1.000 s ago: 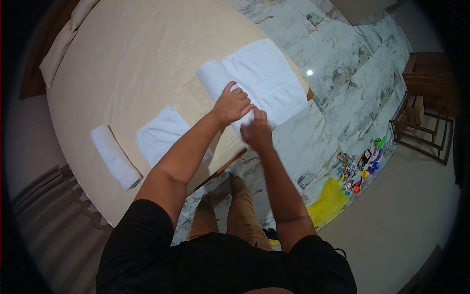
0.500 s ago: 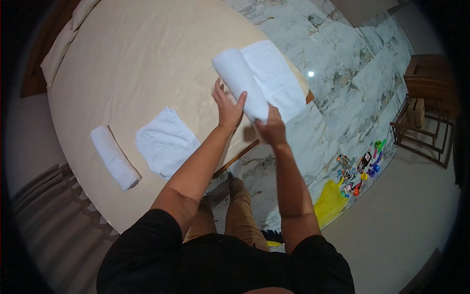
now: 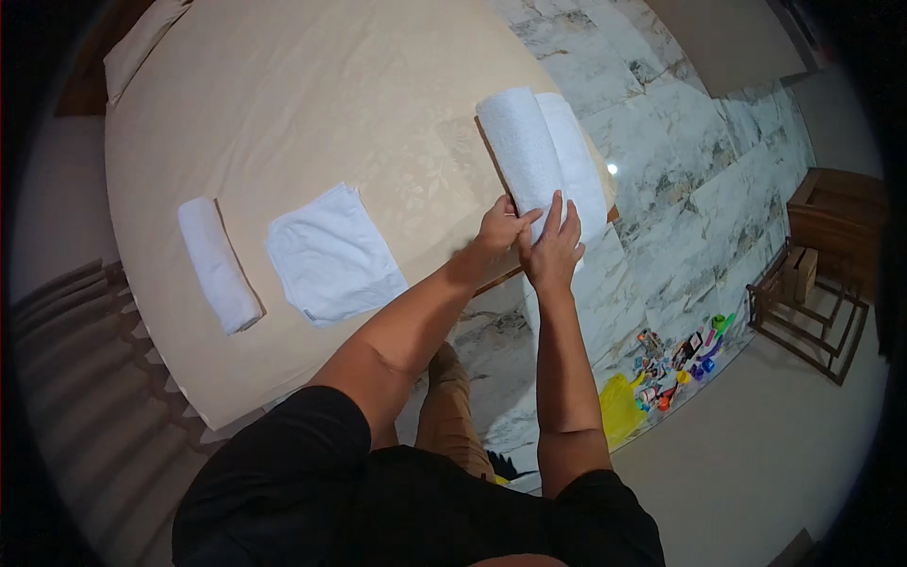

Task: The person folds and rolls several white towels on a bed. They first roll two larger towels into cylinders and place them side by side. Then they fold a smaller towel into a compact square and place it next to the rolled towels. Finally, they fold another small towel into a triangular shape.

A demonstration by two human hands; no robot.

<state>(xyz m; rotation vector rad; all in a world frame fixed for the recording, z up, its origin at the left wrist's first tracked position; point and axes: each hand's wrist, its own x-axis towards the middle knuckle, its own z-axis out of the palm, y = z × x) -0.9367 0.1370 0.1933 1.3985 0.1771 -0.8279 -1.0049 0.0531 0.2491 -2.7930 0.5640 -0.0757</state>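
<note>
A white towel (image 3: 522,142), partly rolled up, lies at the bed's right edge. Its flat part (image 3: 578,156) spreads from the right side of the roll. At the roll's near end, my left hand (image 3: 504,228) grips the left side, thumb across the top and the other fingers partly hidden. Close beside it my right hand (image 3: 552,248) rests on the towel with its fingers stretched out and apart. A smaller white cloth (image 3: 333,257) lies flat on the bed, left of my hands. Farther left is a finished-looking white towel roll (image 3: 219,269).
The bed (image 3: 378,113) has a cream sheet, with a pillow (image 3: 142,47) at far left. On the marble floor (image 3: 661,142) at right lie a yellow bag (image 3: 619,411) and several small colourful items (image 3: 694,354), near a dark wooden rack (image 3: 812,302).
The towel roll has grown toward the right, leaving less flat towel. My right hand has come from the near-right end onto the roll; my left hand has shifted to its near end.
</note>
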